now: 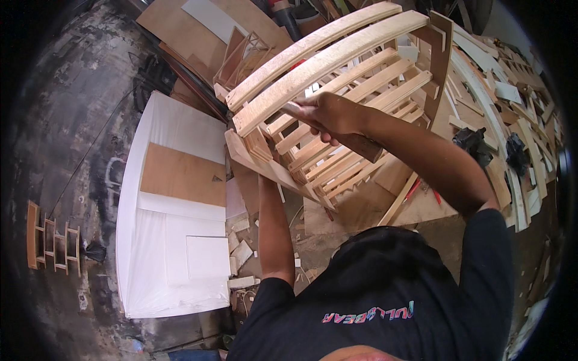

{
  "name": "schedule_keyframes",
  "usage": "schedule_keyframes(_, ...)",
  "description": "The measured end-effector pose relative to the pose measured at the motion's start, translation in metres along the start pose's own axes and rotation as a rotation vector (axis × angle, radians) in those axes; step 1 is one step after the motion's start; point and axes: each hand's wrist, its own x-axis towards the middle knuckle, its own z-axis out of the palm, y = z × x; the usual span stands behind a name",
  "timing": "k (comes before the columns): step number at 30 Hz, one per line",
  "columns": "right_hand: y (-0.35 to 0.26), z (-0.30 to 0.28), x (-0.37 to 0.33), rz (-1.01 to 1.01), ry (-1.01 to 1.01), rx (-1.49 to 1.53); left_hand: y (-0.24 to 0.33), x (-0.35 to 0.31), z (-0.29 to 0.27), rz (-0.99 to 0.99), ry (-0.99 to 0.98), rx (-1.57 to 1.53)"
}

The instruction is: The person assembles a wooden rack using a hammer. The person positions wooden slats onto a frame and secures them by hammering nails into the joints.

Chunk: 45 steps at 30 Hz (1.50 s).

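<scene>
A pale wooden slatted frame (337, 66) with curved rails stands tilted in front of me, resembling a chair or bench. My right hand (337, 114) is closed around a wooden-handled tool (364, 147), over the frame's near left part. A greyish end of that tool points toward the curved rail; its exact kind is unclear. Reaching up to the frame's lower left corner is my left forearm (275, 222). The frame's wooden end piece (259, 159) hides most of my left hand, so its fingers cannot be read.
White-covered panels with a brown board (183, 174) lie to the left. Offcuts (242, 253) litter the floor beside them. Wood scraps (524, 120) and black plastic bags (474, 144) crowd the right. Under the frame is a plywood sheet (325, 219). A small wooden rack (57, 243) stands far left.
</scene>
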Motion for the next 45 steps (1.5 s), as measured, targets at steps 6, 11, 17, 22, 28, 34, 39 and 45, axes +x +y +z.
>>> schedule_keyframes(6,0.006,-0.007,-0.002,0.001,-0.008,-0.166,-0.001,0.002,0.004,0.014,0.017,0.017)
schedule_keyframes(11,0.006,-0.004,-0.001,0.02,0.002,-0.188,-0.003,0.006,0.008,0.026,0.025,0.021)
schedule_keyframes(17,-0.004,-0.013,-0.025,0.0,-0.021,-0.316,-0.002,-0.002,0.007,0.04,0.055,0.024)
schedule_keyframes(22,0.009,-0.022,-0.03,-0.109,0.083,-0.385,0.0,-0.001,0.009,0.055,0.057,0.023)
schedule_keyframes(28,0.021,-0.028,-0.01,-0.425,0.182,-0.769,-0.008,-0.004,0.007,0.086,0.088,0.029)
schedule_keyframes(34,0.029,-0.019,0.007,-0.47,0.171,-0.783,-0.015,-0.009,0.009,0.112,0.123,0.049)
schedule_keyframes(39,0.004,-0.012,-0.01,-0.384,0.068,-0.815,-0.017,-0.012,0.011,0.137,0.144,0.076)
schedule_keyframes(45,0.008,-0.018,0.001,-0.568,0.076,-0.905,-0.015,-0.01,0.015,0.145,0.15,0.099)
